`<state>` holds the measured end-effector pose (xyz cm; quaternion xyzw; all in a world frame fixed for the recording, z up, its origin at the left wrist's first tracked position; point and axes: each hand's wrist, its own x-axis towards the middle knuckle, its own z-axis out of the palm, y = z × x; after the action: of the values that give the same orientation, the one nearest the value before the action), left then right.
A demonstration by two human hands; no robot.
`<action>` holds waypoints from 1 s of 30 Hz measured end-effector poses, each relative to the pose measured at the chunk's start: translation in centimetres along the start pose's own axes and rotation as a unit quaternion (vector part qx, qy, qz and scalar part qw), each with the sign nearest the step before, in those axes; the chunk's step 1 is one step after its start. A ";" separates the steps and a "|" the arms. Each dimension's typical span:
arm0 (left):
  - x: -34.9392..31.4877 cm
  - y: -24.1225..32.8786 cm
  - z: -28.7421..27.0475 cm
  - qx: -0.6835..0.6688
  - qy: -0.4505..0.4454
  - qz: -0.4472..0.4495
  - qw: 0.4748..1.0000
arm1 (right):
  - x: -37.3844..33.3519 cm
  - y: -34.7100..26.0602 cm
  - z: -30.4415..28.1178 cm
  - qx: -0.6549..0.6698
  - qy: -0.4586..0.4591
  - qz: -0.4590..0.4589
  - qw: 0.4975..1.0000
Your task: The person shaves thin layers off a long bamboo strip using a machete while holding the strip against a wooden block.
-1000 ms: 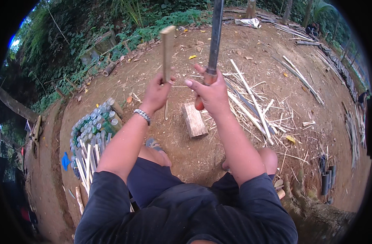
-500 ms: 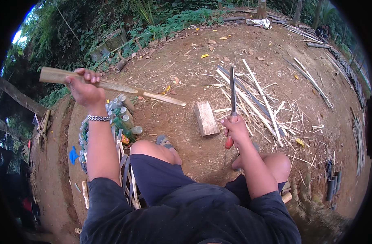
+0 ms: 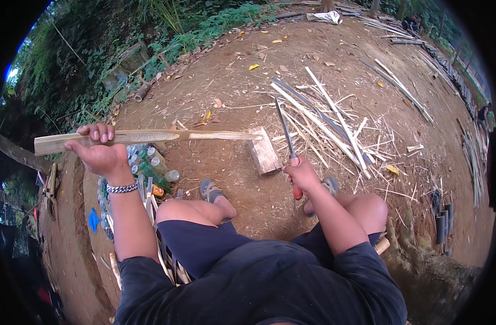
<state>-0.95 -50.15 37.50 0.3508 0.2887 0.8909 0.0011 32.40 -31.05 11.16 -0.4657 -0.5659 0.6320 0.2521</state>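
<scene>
My left hand point(image 3: 102, 150) is wrapped round the wide end of a split bamboo piece point(image 3: 150, 136), held roughly level at the left. Its narrow, pale end reaches right, over the far end of a squared wooden block point(image 3: 265, 154) on the ground; whether they touch I cannot tell. In my right hand point(image 3: 303, 174) is the red handle of a long machete point(image 3: 285, 128), its blade pointing up and slightly left. The blade stands just right of the block, apart from the bamboo.
Split bamboo strips point(image 3: 335, 124) and shavings lie beyond my right hand. Bottles point(image 3: 150, 162) are grouped beside my left knee. Dark tubes point(image 3: 445, 225) stand near a tree root point(image 3: 421, 265) at the right. Another person point(image 3: 482, 114) is at the far right edge.
The bamboo has levelled out, its narrow end moving up and right over the block. My right hand has shifted left and down, and the machete now leans left. The whole view has shifted somewhat.
</scene>
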 end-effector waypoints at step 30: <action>-8.0 1.0 4.0 -0.088 -0.301 0.022 0.949 | -1.1 -1.4 8.4 -0.225 -0.107 -0.131 0.959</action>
<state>7.77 -50.52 35.41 0.6073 0.1876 0.7657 0.0987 25.21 -35.71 12.23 -0.3620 -0.7733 0.4957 0.1588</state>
